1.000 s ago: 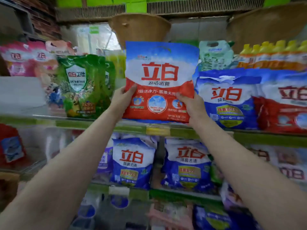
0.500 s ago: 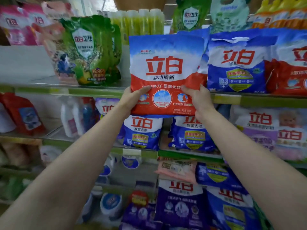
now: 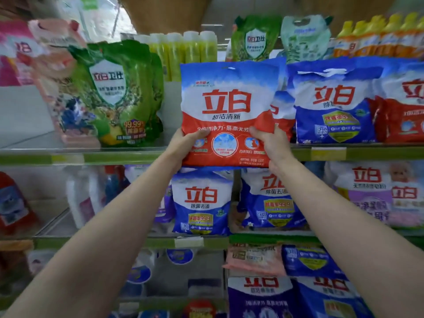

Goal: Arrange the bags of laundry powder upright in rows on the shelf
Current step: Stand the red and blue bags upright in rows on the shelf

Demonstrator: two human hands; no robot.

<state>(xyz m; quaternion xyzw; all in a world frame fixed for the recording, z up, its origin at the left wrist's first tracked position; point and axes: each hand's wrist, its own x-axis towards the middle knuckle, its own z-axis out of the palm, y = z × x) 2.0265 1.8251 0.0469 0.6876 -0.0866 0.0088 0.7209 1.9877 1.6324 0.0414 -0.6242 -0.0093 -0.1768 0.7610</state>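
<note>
Head view. The red bag [image 3: 227,115] is held upright in front of the upper shelf [image 3: 91,156], its bottom edge hanging below the shelf lip, so it is not yet set down. The left hand [image 3: 185,145] grips the lower left corner, thumb curled over the front face. The right hand [image 3: 270,145] grips the lower right corner the same way. The bag faces a gap between the green bag [image 3: 114,95] on the left and the blue bag [image 3: 332,104] on the right.

Judgement on the step: lift until the base clears the lip, push in level with both hands, seat the base flat, and keep the label square to the front. The fill is likely to slump, so steady the top before letting go. Align the face with the blue bag beside it.

Not verifiable: the fingers behind the bag are hidden. Another red bag shows partly behind the right edge, and how it stands cannot be told. Depth of the gap is hidden. The frame edges are blurred, and small print is unreadable
</note>
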